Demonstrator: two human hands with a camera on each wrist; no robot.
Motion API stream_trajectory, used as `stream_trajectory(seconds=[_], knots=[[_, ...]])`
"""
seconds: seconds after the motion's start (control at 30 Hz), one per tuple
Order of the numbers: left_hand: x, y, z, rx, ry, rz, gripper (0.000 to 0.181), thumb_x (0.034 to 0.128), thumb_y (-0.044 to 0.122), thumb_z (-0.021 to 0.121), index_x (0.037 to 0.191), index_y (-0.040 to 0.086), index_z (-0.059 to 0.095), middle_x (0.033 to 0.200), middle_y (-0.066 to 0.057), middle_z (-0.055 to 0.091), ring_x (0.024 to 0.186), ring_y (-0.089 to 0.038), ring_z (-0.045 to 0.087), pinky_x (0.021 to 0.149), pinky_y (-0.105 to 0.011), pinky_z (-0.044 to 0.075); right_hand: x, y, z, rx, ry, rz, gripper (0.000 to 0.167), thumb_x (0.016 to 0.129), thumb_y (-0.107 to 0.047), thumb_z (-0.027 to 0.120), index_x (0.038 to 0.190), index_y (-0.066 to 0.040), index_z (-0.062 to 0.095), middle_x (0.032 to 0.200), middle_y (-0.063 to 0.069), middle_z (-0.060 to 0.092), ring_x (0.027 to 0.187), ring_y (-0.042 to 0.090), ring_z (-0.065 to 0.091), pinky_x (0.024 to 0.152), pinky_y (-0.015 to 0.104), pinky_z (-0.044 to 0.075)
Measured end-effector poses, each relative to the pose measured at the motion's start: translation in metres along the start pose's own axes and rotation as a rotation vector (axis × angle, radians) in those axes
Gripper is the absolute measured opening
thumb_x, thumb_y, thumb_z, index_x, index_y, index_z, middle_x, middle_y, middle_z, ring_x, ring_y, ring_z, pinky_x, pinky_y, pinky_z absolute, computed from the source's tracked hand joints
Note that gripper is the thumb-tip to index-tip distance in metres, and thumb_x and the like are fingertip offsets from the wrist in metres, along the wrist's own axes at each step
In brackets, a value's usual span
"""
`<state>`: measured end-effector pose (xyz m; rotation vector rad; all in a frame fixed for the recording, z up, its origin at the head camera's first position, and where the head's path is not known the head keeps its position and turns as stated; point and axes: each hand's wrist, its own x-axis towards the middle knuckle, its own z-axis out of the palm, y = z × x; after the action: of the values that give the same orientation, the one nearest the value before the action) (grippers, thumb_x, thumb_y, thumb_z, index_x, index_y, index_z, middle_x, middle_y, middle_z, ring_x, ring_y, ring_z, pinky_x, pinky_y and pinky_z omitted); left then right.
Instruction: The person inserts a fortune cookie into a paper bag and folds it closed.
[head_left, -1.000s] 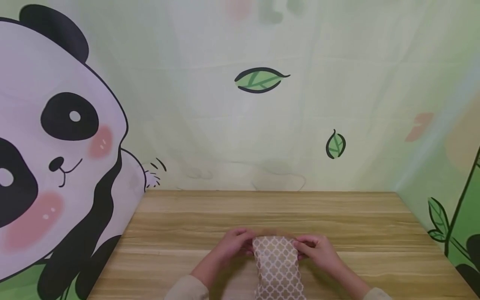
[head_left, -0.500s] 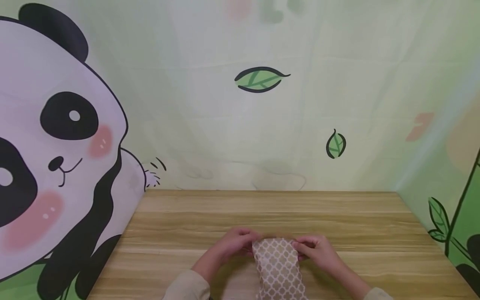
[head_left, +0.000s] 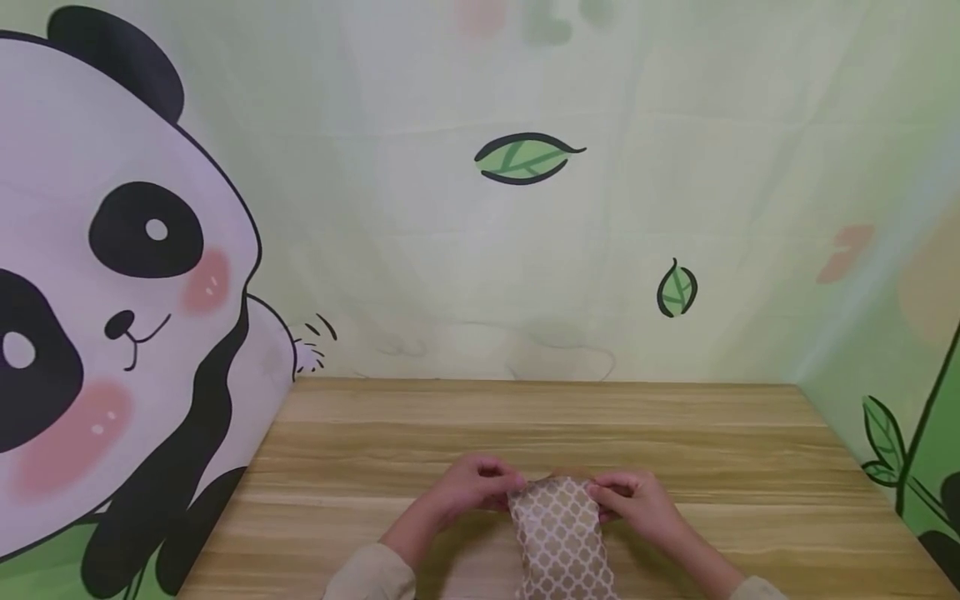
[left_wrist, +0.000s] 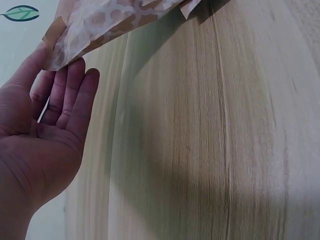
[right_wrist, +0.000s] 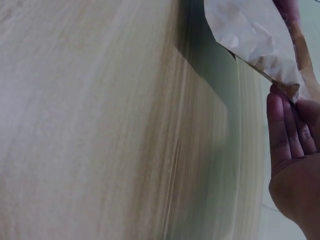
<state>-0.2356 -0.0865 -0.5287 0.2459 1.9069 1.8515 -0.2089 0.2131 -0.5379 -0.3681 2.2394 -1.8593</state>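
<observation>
A brown paper bag point(head_left: 564, 537) with a white lattice pattern is held up over the wooden table, its lower end cut off by the bottom of the head view. My left hand point(head_left: 471, 487) pinches its upper left corner between thumb and fingers. At the upper right corner, my right hand point(head_left: 637, 500) pinches the paper the same way. In the left wrist view the crinkled bag point(left_wrist: 110, 22) slants away from the left hand point(left_wrist: 47, 135). The right wrist view has the creased bag point(right_wrist: 250, 35) above the right hand point(right_wrist: 300, 155), and a brown strip shows along its top edge.
The wood-grain table point(head_left: 375, 433) reaches back to a pale green cloth backdrop point(head_left: 420, 208). A large printed panda point(head_left: 150, 333) fills its left side, and printed leaves point(head_left: 528, 158) show on the back.
The bag's top left corner has tipped slightly, and the left fingertips have moved a little right onto it. The right hand keeps its hold. The head view has shifted very slightly.
</observation>
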Motion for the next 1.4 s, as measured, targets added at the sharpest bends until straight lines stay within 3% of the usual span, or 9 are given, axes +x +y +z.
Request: stream_trajectory(seconds=[0.13,0.37,0.63,0.77,0.9,1.03,1.13,1.27,1.4], knots=[[-0.002,0.001,-0.001,0.016,-0.009,0.026,0.019,0.0961,0.006,0.078,0.108,-0.009,0.075,0.094,-0.005,0.076,0.083,-0.017,0.074,0.085,-0.04,0.066,-0.001,-0.002,0.001,-0.004,0.005,0.016,0.026,0.102,0.0,0.068,0.115,0.022,0.067,0.102,0.029,0.076,0.077,0.012,0.074,0.073,0.032,0.066],[-0.004,0.004,-0.003,0.124,-0.043,0.113,0.017,0.0946,0.001,0.078,0.105,-0.012,0.074,0.091,-0.005,0.077,0.08,-0.013,0.073,0.085,-0.042,0.066,-0.002,-0.003,0.001,-0.012,0.007,0.024,0.026,0.102,-0.001,0.068,0.116,0.02,0.067,0.105,0.028,0.076,0.077,0.013,0.073,0.074,0.031,0.066],[-0.006,0.006,-0.003,0.216,-0.018,0.168,0.011,0.0934,0.001,0.079,0.1,-0.008,0.076,0.091,-0.009,0.077,0.078,-0.015,0.073,0.08,-0.039,0.066,0.0,-0.002,0.001,0.002,-0.006,0.003,0.025,0.102,0.0,0.067,0.114,0.022,0.067,0.103,0.029,0.076,0.075,0.011,0.073,0.073,0.03,0.065],[-0.007,0.006,-0.002,0.231,-0.008,0.186,0.01,0.0929,0.0,0.079,0.099,-0.008,0.077,0.091,-0.013,0.078,0.077,-0.015,0.074,0.078,-0.037,0.066,-0.001,0.0,-0.004,0.023,-0.067,-0.014,0.029,0.104,-0.002,0.066,0.116,0.024,0.064,0.103,0.026,0.076,0.081,0.013,0.075,0.077,0.034,0.066],[-0.008,0.007,-0.001,0.235,-0.009,0.194,0.009,0.093,-0.001,0.079,0.099,-0.008,0.077,0.092,-0.014,0.078,0.079,-0.018,0.074,0.08,-0.043,0.066,-0.002,-0.002,-0.015,0.02,-0.129,0.007,0.04,0.109,-0.009,0.06,0.129,0.025,0.057,0.114,0.026,0.074,0.095,0.014,0.076,0.088,0.037,0.064],[-0.009,0.008,0.001,0.261,-0.004,0.202,0.008,0.0928,0.0,0.079,0.098,-0.006,0.077,0.09,-0.014,0.077,0.079,-0.022,0.075,0.081,-0.049,0.066,0.005,-0.011,-0.025,-0.098,-0.13,-0.011,0.046,0.111,-0.018,0.059,0.136,0.021,0.057,0.126,0.029,0.071,0.11,0.023,0.075,0.097,0.039,0.061],[-0.009,0.009,0.002,0.275,-0.001,0.211,0.008,0.0923,0.0,0.08,0.097,-0.006,0.078,0.089,-0.014,0.077,0.078,-0.022,0.074,0.08,-0.05,0.065,0.016,-0.023,-0.025,-0.271,-0.138,-0.045,0.046,0.11,-0.028,0.062,0.134,0.012,0.066,0.127,0.023,0.073,0.113,0.027,0.073,0.095,0.035,0.062],[-0.009,0.01,0.003,0.302,0.004,0.228,0.008,0.0924,0.002,0.08,0.097,-0.004,0.078,0.088,-0.014,0.077,0.076,-0.017,0.071,0.075,-0.044,0.066,0.032,-0.037,-0.017,-0.473,-0.212,-0.107,0.039,0.109,-0.033,0.064,0.129,-0.001,0.075,0.121,0.009,0.077,0.107,0.019,0.073,0.087,0.027,0.06],[-0.009,0.011,0.005,0.303,0.006,0.232,0.009,0.0932,0.003,0.08,0.098,-0.004,0.079,0.089,-0.013,0.078,0.076,-0.016,0.072,0.074,-0.041,0.065,0.043,-0.045,-0.006,-0.546,-0.311,-0.189,0.03,0.107,-0.029,0.067,0.121,-0.005,0.079,0.112,0.002,0.079,0.099,0.011,0.072,0.084,0.027,0.059]])
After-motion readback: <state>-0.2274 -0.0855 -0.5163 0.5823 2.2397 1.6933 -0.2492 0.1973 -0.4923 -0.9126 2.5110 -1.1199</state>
